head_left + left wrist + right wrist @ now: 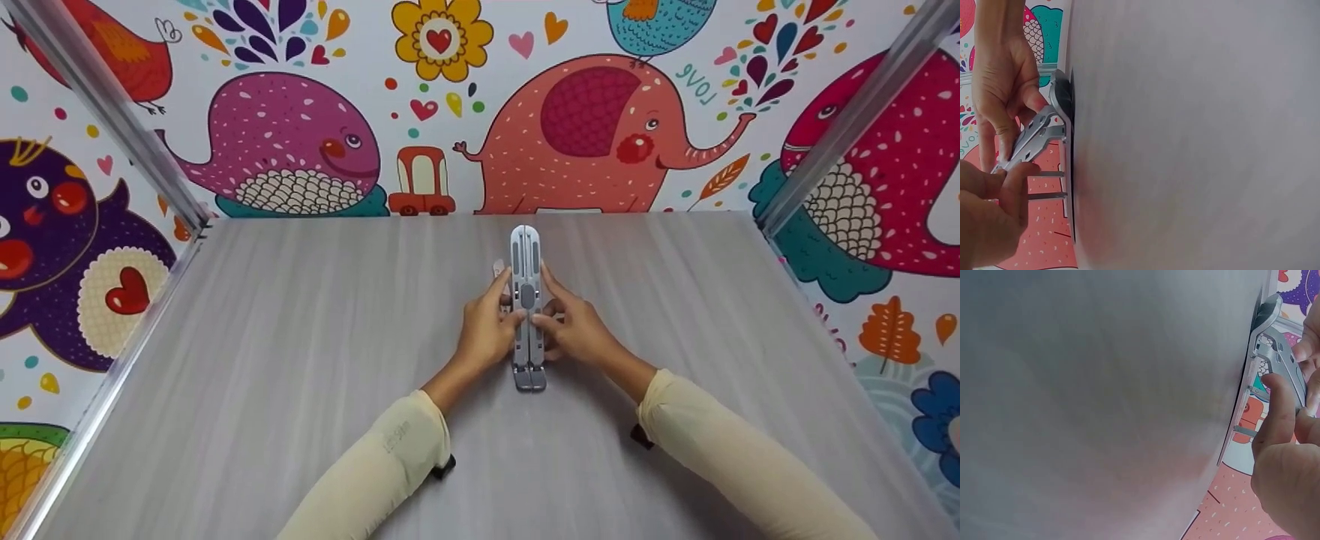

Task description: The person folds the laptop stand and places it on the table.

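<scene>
A silver folding laptop stand point(527, 300) is upright near the middle of the table, its two long arms drawn close together. My left hand point(486, 330) grips its left side, thumb on the front face and fingers behind. On the opposite side my right hand point(581, 330) holds it the same way. Seen from the left wrist, the stand point(1030, 138) slants up from its base bar, which lies along the table top, with thin struts between them. The right wrist view shows the stand's hooked foot point(1268, 315) at the table and my right hand point(1283, 461) on the slanted arm.
The grey wood-grain table point(300, 337) spreads around the stand. Behind it rises a wall point(435, 142) printed with cartoon animals, and similar panels flank both sides. Metal posts point(112, 112) stand at the table's back corners.
</scene>
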`<state>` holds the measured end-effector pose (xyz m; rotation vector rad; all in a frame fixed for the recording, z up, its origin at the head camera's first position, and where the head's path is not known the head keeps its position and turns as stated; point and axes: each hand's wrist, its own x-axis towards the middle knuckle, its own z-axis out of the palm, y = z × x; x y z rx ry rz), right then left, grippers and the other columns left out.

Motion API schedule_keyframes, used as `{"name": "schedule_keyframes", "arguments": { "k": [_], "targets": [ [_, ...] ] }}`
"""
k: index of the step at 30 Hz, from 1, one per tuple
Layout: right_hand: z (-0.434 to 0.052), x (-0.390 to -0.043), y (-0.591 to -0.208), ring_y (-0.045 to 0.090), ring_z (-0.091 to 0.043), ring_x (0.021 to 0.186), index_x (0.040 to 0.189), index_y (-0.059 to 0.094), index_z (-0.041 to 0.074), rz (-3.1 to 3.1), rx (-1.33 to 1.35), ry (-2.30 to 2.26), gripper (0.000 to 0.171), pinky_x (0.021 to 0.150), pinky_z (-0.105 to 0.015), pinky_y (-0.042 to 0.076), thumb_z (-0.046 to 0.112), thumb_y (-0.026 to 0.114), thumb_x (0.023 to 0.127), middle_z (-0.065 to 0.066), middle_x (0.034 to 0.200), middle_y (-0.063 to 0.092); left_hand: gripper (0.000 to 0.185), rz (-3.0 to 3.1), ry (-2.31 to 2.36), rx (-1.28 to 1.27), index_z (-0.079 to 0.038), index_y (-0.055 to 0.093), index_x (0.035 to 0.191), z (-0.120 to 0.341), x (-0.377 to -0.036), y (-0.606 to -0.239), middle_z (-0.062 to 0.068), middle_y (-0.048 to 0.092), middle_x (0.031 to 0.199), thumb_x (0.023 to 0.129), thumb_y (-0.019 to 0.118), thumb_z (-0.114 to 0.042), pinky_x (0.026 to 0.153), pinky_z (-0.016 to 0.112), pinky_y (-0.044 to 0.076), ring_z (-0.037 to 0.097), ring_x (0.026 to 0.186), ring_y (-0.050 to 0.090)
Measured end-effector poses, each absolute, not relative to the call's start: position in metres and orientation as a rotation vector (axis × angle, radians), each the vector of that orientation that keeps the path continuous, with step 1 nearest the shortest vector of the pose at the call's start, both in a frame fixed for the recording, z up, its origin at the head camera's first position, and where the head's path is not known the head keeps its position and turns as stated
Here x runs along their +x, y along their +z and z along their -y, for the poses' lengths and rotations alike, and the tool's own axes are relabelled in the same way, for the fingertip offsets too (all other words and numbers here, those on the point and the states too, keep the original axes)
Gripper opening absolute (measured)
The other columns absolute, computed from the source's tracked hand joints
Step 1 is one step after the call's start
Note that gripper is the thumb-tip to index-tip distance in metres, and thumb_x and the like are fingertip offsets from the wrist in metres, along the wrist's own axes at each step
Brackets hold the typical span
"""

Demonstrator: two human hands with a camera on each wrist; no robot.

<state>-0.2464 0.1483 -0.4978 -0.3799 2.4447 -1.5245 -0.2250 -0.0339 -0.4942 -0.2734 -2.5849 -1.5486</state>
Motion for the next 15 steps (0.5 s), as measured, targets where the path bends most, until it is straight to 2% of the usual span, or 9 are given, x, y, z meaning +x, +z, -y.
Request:
{"name": "schedule_keyframes", "arguments": {
  "k": [4,15],
  "targets": [
    [-0.1492,-0.2446,-0.5004,0.071,-0.025,0.075,0.155,0.012,0.060,-2.436,-0.400,-1.510,0.090,0.054,-0.042,0.060,0.015,0.066,0.099,-0.016,0.096,0.063,0.071,2.599,-1.538,-0.277,-0.018,0.034,0.161,0.0330,-0.2222,-0.4967,0.013,0.069,0.114,0.098,0.066,-0.008,0.071,0.027,0.057,0.015,0.081,0.067],
    [-0.1459,-0.2472,-0.4979,0.069,-0.027,0.086,0.151,0.009,0.066,-2.439,-0.394,-1.477,0.090,0.058,-0.040,0.061,0.019,0.065,0.099,-0.014,0.102,0.061,0.072,2.574,-1.551,-0.272,-0.019,0.034,0.160,0.0352,-0.2256,-0.4963,0.015,0.070,0.115,0.098,0.067,-0.009,0.070,0.026,0.059,0.017,0.085,0.069]
  ]
}}
